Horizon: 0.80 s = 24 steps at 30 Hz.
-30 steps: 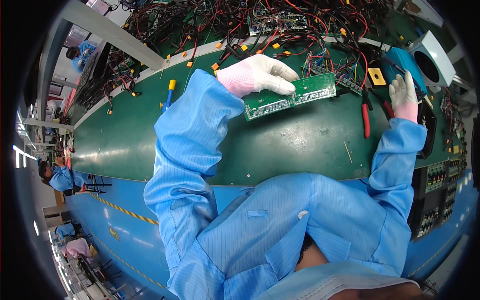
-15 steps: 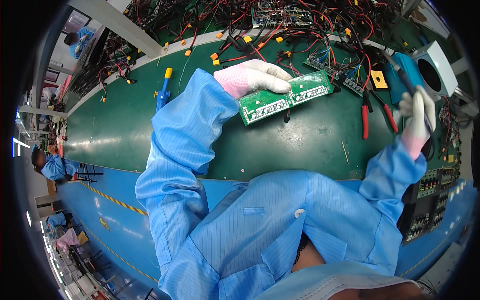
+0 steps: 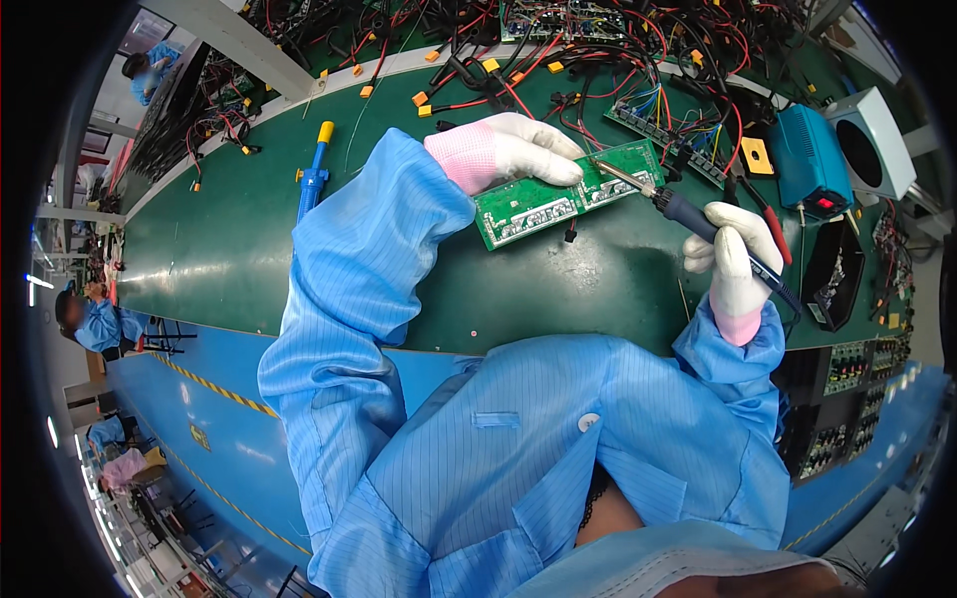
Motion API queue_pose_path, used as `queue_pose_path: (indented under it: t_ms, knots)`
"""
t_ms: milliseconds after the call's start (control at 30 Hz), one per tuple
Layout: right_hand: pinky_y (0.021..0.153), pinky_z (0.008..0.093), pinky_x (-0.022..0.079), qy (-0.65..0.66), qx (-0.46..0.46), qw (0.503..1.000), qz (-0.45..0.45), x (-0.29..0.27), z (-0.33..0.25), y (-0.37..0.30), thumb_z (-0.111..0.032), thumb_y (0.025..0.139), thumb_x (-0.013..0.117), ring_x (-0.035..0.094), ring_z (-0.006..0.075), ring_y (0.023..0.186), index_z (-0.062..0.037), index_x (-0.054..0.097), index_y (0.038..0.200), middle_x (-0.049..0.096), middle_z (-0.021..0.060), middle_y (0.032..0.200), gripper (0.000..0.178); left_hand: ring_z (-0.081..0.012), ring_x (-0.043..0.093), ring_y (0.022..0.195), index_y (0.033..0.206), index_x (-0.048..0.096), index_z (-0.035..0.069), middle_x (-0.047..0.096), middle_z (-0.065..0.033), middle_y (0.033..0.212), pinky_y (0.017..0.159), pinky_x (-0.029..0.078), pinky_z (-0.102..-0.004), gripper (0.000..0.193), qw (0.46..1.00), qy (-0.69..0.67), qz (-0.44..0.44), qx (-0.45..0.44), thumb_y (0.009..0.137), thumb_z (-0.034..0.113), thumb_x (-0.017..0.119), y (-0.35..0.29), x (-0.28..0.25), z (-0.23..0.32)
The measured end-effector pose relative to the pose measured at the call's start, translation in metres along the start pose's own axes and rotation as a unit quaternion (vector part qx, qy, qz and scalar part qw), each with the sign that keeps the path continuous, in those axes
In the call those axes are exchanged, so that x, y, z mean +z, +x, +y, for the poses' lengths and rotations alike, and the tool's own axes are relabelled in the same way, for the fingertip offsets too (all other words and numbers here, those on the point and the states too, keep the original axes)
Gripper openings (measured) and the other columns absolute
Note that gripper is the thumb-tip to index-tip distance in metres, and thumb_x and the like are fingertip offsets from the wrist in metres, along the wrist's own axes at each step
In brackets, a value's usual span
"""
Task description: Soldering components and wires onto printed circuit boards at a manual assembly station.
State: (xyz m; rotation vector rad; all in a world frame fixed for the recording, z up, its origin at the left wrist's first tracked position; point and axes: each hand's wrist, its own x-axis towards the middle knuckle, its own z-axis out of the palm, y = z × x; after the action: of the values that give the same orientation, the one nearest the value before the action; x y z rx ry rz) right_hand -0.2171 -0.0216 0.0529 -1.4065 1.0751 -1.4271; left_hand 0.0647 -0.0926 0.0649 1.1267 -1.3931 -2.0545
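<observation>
My left hand (image 3: 523, 154), in a white glove with a pink cuff, is closed on the upper edge of a green circuit board (image 3: 538, 212). The board is tilted above the green bench, with silvery solder pads along its lower side. In my gloved right hand (image 3: 736, 249) is a soldering iron (image 3: 688, 214), gripped by its dark handle. Its metal tip reaches over the board's upper right part; whether it touches cannot be told. Red-handled pliers (image 3: 774, 227) lie partly hidden behind my right hand. A small black connector (image 3: 570, 235) hangs below the board.
A teal soldering station (image 3: 809, 159) stands at the right beside a white fan-like box (image 3: 867, 145). A black tray (image 3: 835, 274) lies in front. A blue-and-yellow desoldering pump (image 3: 313, 179) rests at left. Tangled wires and a wired board (image 3: 663, 140) line the back; people sit far left.
My right hand has come left from beside the soldering station, bringing the soldering iron's tip over the circuit board. My left hand and the board have stayed nearly still.
</observation>
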Motion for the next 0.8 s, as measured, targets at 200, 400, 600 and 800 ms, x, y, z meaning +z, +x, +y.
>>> queue_pose_path:
  t_ms: [200,400,600,800]
  knots:
    - [0.045,0.0221,0.046,-0.011,0.015,1.0,0.001,0.0011,-0.0014,0.0001,-0.01,0.088,0.051,0.057,0.0166,0.048,0.0071,0.06,0.107,0.063,0.0144,0.064,0.027,-0.0101,0.064,0.071,0.119,0.056,-0.008,0.067,-0.0105,0.095,0.064,0.051,-0.0181,0.044,1.0,0.01,0.009,0.007,0.083,0.014,0.066,-0.0014,0.0026,0.0022]
    - [0.045,0.022,0.046,0.001,0.011,1.0,-0.006,-0.0006,0.0003,-0.0005,-0.01,0.088,0.052,0.058,0.0163,0.048,0.0071,0.059,0.108,0.063,0.0142,0.064,0.027,-0.0104,0.064,0.072,0.12,0.056,-0.008,0.067,-0.0109,0.096,0.065,0.051,-0.0189,0.044,1.0,0.006,-0.005,0.004,0.083,0.014,0.066,-0.0003,0.0019,0.003]
    - [0.044,0.0222,0.047,-0.017,-0.01,1.0,-0.005,0.0021,0.0012,-0.004,-0.011,0.089,0.052,0.058,0.0167,0.047,0.0065,0.059,0.107,0.063,0.0147,0.065,0.026,-0.0106,0.064,0.072,0.12,0.056,-0.008,0.067,-0.0107,0.095,0.066,0.051,-0.0192,0.045,1.0,0.013,0.002,-0.001,0.082,0.014,0.066,-0.0009,0.0027,0.0039]
    - [0.044,0.0224,0.047,-0.023,-0.024,0.999,-0.008,0.002,0.0033,-0.0065,-0.011,0.089,0.052,0.058,0.0169,0.047,0.0058,0.058,0.107,0.064,0.0153,0.066,0.026,-0.0108,0.064,0.073,0.119,0.057,-0.007,0.067,-0.0104,0.094,0.066,0.051,-0.0192,0.044,0.999,0.029,0.014,-0.006,0.082,0.015,0.068,-0.0011,0.0036,0.0054]
